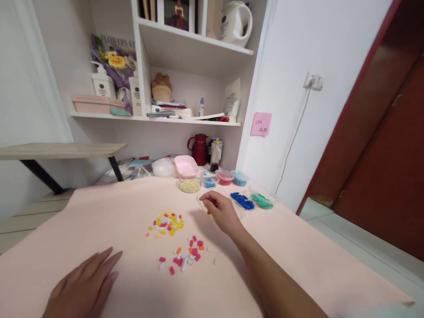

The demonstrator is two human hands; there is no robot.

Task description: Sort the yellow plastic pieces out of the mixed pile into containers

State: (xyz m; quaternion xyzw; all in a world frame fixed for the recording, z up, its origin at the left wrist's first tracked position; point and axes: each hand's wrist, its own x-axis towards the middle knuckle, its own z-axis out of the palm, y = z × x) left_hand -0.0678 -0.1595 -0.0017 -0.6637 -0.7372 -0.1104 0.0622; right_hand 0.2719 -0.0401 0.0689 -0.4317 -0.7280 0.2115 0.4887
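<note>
My left hand lies flat on the pink tabletop at the lower left, fingers stretched out and holding nothing. My right hand is held over a clear shallow container with its fingertips pinched together; whatever is between them is hidden or too small to name. The hand covers most of that container, and a bit of yellow shows beneath it. Left of it lies a pile of mostly yellow small pieces mixed with white and crimson ones. Nearer to me, crimson, white and orange pieces are scattered loosely.
Clear tubs of pale yellow pieces, red pieces, dark blue pieces and green pieces stand toward the back right. Behind them are a pink tray, a red jug and a bottle. A wooden bench is at left.
</note>
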